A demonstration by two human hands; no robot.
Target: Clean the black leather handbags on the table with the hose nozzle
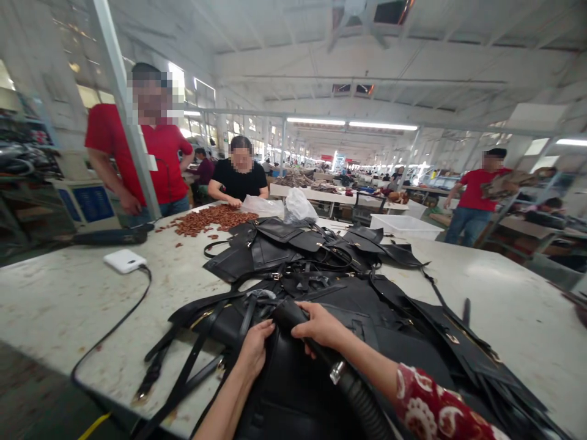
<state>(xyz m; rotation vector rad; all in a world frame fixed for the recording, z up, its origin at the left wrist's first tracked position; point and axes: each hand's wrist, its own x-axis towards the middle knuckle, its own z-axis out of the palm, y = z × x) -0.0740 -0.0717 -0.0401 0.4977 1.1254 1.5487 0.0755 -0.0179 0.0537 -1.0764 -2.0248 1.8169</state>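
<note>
My right hand (pixel 318 324) is wrapped round a black tube-shaped nozzle (pixel 290 315). A metal clamp (pixel 338 371) joins it to a ribbed black hose (pixel 362 403) that runs down out of view. Close to the nozzle's mouth, my left hand (pixel 255 347) has its thumb and fingers pressed together on the edge of a black leather bag (pixel 293 385). This bag lies nearest me, its lower part cut off by the frame. Around both hands lie more black bag pieces (pixel 408 342), with thin straps (pixel 188 366), buckles and gold zips.
A white power bank (pixel 125 261) with a black cable lies on the pale table (pixel 55 299) at left. Beyond the bags are a heap of small brown pieces (pixel 206 221), a clear plastic bag (pixel 298 206) and a white bin (pixel 403 227). Several people stand or sit nearby.
</note>
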